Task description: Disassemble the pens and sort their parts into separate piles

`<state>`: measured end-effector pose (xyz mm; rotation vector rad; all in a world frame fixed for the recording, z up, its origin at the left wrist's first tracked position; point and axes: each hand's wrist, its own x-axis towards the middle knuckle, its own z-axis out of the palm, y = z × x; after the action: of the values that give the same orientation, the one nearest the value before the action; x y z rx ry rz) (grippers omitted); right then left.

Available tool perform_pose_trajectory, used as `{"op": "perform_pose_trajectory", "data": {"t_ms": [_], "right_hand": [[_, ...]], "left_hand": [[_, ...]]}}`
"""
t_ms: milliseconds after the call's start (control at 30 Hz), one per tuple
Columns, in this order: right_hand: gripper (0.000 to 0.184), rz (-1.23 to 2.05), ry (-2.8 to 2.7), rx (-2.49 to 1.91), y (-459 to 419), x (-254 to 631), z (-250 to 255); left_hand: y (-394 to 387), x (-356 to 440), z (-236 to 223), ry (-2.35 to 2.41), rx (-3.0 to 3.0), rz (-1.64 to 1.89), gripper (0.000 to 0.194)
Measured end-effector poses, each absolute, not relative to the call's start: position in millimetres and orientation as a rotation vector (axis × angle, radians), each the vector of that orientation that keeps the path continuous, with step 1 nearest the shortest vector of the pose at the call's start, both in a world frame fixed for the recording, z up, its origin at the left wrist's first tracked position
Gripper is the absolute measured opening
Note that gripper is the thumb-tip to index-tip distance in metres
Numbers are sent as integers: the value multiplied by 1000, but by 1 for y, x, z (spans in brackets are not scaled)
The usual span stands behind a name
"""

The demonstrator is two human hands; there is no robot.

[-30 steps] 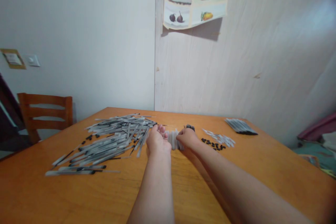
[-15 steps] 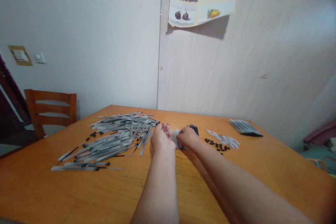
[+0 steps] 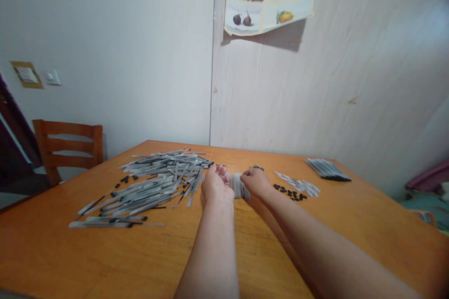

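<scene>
My left hand (image 3: 218,184) is turned palm up just above the table, its fingers curled in; whatever lies within them is too small to make out. Close to its right is a row of translucent whitish pen barrels (image 3: 237,187). My right hand (image 3: 257,182) is at the right side of this row, fingers pressed together in a pinch, and what they hold is hidden. Behind the right hand, the ends of a dark bundle (image 3: 258,167) peek out. Left of my left hand spreads a big loose pile of translucent pens (image 3: 150,191) with black parts.
On the wooden table (image 3: 157,257), small black caps (image 3: 289,192) and short white pieces (image 3: 298,183) lie to the right. A neat row of black-ended pens (image 3: 326,169) rests at the far right. A wooden chair (image 3: 68,145) stands left, and a wall is behind.
My right hand has shifted slightly right, showing more of the whitish row and covering more of the dark bundle. My left hand has stayed about where it was.
</scene>
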<state>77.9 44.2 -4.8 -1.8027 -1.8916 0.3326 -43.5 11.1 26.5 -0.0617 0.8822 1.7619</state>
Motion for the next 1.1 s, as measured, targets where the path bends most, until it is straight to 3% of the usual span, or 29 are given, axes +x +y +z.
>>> {"op": "perform_pose_trajectory", "data": {"t_ms": [533,867,1100], "right_hand": [[28,1144,-1329,-1278,-42,124,-47],[25,1038,-1527,-1398,-45,125,-39],[23,763,-1837,-1394,-44,129,-41]], "left_hand": [[14,-42,24,944,15,1756,5],[14,-36,19,1013,101,1747,3],[16,-31,7,1072,195,1783,7]]}}
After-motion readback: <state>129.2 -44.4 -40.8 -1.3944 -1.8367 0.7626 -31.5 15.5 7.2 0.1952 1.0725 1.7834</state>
